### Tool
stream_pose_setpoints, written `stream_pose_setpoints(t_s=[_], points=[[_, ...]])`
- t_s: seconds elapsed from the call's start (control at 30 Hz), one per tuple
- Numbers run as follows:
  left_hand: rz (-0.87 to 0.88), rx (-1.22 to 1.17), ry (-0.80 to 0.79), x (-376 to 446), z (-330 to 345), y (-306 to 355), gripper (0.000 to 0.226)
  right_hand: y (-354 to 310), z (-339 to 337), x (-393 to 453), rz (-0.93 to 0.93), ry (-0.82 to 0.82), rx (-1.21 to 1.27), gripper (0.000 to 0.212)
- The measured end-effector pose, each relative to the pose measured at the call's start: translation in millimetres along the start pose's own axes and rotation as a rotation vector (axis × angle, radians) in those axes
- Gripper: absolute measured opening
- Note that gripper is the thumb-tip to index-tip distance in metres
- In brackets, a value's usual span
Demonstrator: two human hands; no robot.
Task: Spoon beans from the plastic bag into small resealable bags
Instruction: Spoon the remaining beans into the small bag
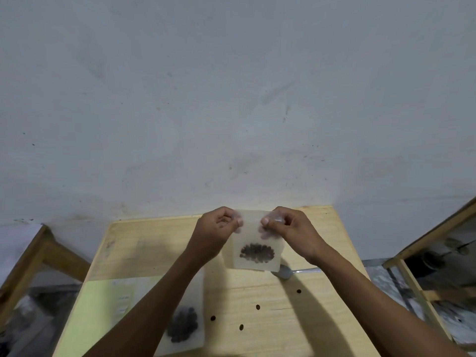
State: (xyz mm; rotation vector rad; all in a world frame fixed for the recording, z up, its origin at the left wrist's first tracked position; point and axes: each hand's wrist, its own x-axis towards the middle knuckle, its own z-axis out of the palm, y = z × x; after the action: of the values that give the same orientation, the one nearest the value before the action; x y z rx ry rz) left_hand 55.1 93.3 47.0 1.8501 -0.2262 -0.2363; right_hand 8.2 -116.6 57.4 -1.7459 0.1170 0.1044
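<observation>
Centre of frame: small resealable bag (255, 243) held upright above the wooden table (296, 318). Left hand (216, 233) pinches its top left edge, right hand (291, 230) pinches its top right edge; fingertips nearly meet. Dark beans (257, 252) sit in the lower part of the bag. Just below right of it, spoon (286, 273) lies on the table, handle partly hidden by the right forearm. Four loose beans (257, 307) lie scattered lower centre. Lower left: second bag with beans (183, 328), partly covered by the left forearm, beside a pale green sheet (100, 313). Wooden frames stand at both frame edges.
</observation>
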Motion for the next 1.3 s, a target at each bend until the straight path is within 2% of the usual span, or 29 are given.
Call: stream_pose_setpoints(t_s=[0.1,0.23,0.43,0.63,0.77,0.9,1.07,1.17,1.3], points=[[0.052,0.086,-0.025,-0.2,-2.0,6.3,0.005,-7.4,-6.0,4.5,-0.082,-0.041,-0.185,0.007],[0.121,0.155,-0.078,-3.1,1.2,9.3,0.008,-21.4,2.7,8.1,-0.172,-0.08,-0.433,0.005],[0.134,0.207,-0.01,-6.6,0.3,13.3,0.013,-27.0,14.7,10.8,-0.246,-0.075,-0.729,0.008],[0.113,0.17,0.042,-9.2,-13.9,17.0,0.014,-28.4,8.6,7.2,-0.362,-0.063,-0.84,0.011],[0.06,0.102,0.03,-11.9,-31.2,11.9,0.014,-24.9,1.7,4.6,-0.352,-0.086,-0.799,0.011],[0.052,0.07,0.019,-14.6,-39.4,7.7,0.015,-21.9,7.8,7.4,-0.3,-0.065,-0.696,0.022],[-0.011,-0.089,0.061,-18.4,-41.9,10.6,0.015,-26.8,24.1,10.7,-0.155,-0.019,-0.29,0.02],[-0.079,-0.197,0.145,-21.4,-48.0,9.3,0.016,-20.0,35.5,7.7,-0.082,-0.1,-0.05,0.011],[-0.16,-0.308,0.249,-27.8,-60.5,0.7,0.014,0.7,60.6,2.4,0.058,-0.193,0.134,0.008]])
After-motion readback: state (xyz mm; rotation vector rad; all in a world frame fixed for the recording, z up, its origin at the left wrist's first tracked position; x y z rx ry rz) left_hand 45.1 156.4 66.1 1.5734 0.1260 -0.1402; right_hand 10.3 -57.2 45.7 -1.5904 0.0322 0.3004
